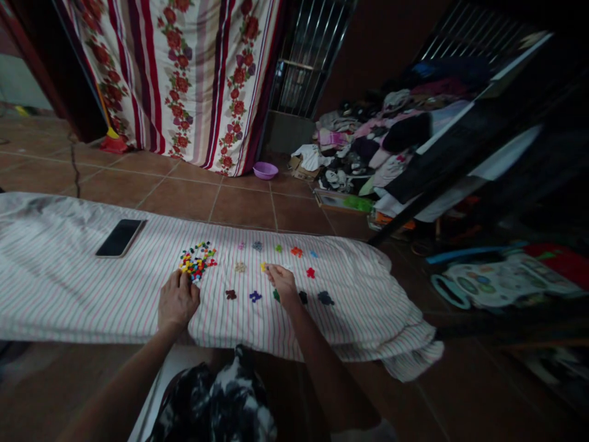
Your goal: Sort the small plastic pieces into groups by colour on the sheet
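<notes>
My left hand (177, 299) rests at the near edge of a mixed pile of tiny coloured pieces (199, 261). Its fingers are curled down together, and whatever is under the tips is hidden. Farther right, my right hand (283, 283) is closed in a pinch, with yellow pieces (263, 267) at its fingertips. Around it lie small one-colour groups: beige (240, 267), grey (257, 245), lime green (278, 248), orange (297, 252), red (311, 272), brown (230, 294), purple (255, 296) and dark blue-grey (326, 298). The right hand and wrist partly cover white and dark green pieces.
Everything lies on a striped cloth (115, 294) over a long low surface. A phone (121, 238) is on it at the left. Beyond are a purple basin (265, 170), a floral curtain (202, 80) and a heap of clothes (368, 141). A dark slanted bar (414, 212) stands at the right.
</notes>
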{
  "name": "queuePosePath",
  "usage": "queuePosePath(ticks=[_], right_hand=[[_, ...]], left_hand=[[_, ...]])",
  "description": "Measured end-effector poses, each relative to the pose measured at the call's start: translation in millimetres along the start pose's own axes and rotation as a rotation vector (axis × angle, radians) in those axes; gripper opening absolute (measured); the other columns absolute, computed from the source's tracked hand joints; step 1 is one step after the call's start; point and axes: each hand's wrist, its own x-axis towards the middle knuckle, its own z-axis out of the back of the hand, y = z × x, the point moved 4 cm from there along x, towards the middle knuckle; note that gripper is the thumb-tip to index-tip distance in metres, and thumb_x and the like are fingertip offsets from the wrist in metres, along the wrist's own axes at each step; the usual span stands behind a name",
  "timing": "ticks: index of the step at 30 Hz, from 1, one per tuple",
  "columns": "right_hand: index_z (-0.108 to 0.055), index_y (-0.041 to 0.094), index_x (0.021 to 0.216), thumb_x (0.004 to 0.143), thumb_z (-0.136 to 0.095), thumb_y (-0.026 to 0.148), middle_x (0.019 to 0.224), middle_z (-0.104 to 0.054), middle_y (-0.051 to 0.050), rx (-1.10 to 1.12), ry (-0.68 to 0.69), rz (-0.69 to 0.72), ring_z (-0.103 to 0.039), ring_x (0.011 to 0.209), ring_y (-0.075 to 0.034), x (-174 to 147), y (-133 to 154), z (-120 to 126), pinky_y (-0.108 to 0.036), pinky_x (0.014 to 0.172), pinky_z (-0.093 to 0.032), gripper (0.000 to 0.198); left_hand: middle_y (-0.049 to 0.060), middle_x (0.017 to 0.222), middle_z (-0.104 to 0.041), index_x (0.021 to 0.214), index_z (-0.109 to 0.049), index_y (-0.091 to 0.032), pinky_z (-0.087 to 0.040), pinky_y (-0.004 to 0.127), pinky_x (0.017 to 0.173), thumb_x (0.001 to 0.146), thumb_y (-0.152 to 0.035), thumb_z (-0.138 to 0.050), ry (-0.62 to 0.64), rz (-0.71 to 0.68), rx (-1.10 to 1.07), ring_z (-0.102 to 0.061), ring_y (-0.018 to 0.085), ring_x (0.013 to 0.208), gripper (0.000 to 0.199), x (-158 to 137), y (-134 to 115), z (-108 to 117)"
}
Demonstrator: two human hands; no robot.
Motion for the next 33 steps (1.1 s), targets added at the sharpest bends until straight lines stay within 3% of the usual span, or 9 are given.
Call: queuePosePath(ticks=[5,9,15,20,23,27,33], right_hand=[[-0.069,0.014,0.078,0.06,-0.068,0.061,0.062,-0.059,0.0,0.143,-0.063,-0.082,-0.044,0.049,-0.008,-15,6,24,-0.019,0.042,-0.031,0.05],[-0.069,0.014,0.08,0.06,-0.068,0.059,0.062,-0.059,0.0,0.154,-0.116,-0.069,-0.046,0.05,-0.008,-26,8,51,-0.02,0.044,-0.034,0.049],[-0.069,0.014,0.093,0.072,-0.055,0.055,0.072,-0.066,-0.004,-0.089,-0.314,0.013,-0.055,0.057,-0.013,-42,-2,118,-0.024,0.051,-0.043,0.048],[-0.069,0.016,0.095,0.073,-0.049,0.05,0.093,-0.071,-0.011,-0.334,-0.473,0.143,-0.065,0.085,-0.022,-51,-19,182,-0.033,0.076,-0.052,0.045],[-0.07,0.018,0.091,0.071,-0.047,0.044,0.096,-0.072,-0.011,-0.495,-0.517,0.126,-0.066,0.09,-0.025,-51,-34,208,-0.038,0.084,-0.052,0.04],[-0.072,0.021,0.089,0.071,-0.044,0.032,0.095,-0.073,-0.008,-0.682,-0.469,0.07,-0.066,0.091,-0.023,-46,-46,215,-0.037,0.087,-0.051,0.035],[-0.072,0.019,0.095,0.072,-0.038,0.025,0.1,-0.072,-0.008,-0.776,-0.356,0.152,-0.065,0.097,-0.022,-39,-38,197,-0.036,0.092,-0.049,0.042]], left_hand=[[0.02,0.118,-0.055,0.108,-0.055,-0.009,-0.045,0.041,0.081,0.086,-0.027,-0.038,0.014,-0.007,0.009,-0.055,0.03,0.104,0.032,1,-1,3],[0.02,0.12,-0.055,0.111,-0.054,-0.009,-0.045,0.04,0.08,0.087,-0.028,-0.037,0.022,-0.018,0.013,-0.055,0.029,0.104,0.035,1,-2,4],[0.018,0.119,-0.055,0.113,-0.054,-0.012,-0.044,0.042,0.082,0.083,-0.027,-0.041,0.007,-0.008,-0.035,-0.053,0.03,0.105,0.035,-1,-1,3],[0.018,0.12,-0.054,0.115,-0.053,-0.012,-0.044,0.043,0.083,0.083,-0.028,-0.041,0.024,0.001,-0.055,-0.052,0.03,0.107,0.038,-1,1,1],[0.018,0.121,-0.053,0.115,-0.053,-0.012,-0.044,0.043,0.083,0.083,-0.028,-0.04,0.033,-0.002,-0.055,-0.052,0.031,0.108,0.038,-1,2,0],[0.018,0.121,-0.054,0.115,-0.054,-0.013,-0.044,0.043,0.083,0.084,-0.029,-0.039,0.019,0.001,-0.028,-0.053,0.03,0.106,0.038,0,2,0],[0.018,0.121,-0.054,0.113,-0.054,-0.012,-0.044,0.04,0.082,0.086,-0.03,-0.037,0.029,0.0,-0.017,-0.053,0.029,0.107,0.037,0,1,1]])
